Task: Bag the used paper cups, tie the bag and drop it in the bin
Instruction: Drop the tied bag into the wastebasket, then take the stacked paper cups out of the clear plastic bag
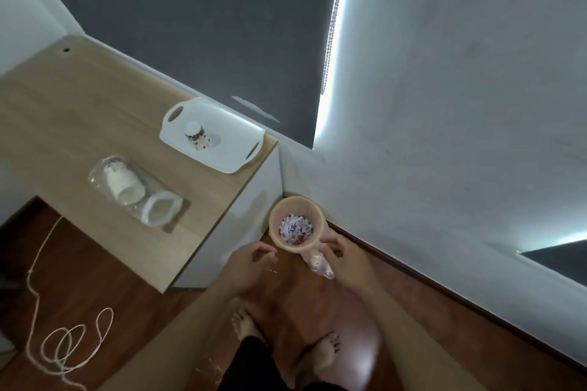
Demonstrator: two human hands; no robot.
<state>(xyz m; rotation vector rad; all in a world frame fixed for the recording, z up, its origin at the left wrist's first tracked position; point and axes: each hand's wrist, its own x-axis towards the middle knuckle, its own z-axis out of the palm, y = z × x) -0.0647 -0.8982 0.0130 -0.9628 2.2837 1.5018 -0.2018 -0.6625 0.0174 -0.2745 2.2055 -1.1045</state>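
1. left hand (254, 259): in the air just left of the bin (297, 199), fingers loosely curled, nothing in them
2. right hand (338, 247): at the bin's near right rim, thumb on or at the rim, fingers curled under
3. a strip of translucent plastic (319, 265) hangs out from under that hand, down the outside of the bin; too blurred to tell whether the fingers grasp the plastic or the rim
4. bin: round, beige, upright on the wooden floor (397, 311), in the corner between the desk (79, 111) side panel and the wall; shredded paper (295, 230) in the bottom
5. clear bag (104, 174): on the desk, lying on its side, mouth open toward the desk's near edge, well apart from both hands
6. inside it, white paper cups (125, 186) on their side; count not readable
7. white tray (228, 146) at the desk's far right corner, one patterned cup (197, 136) on it
8. loose cord (66, 349) coiled on the floor, far left
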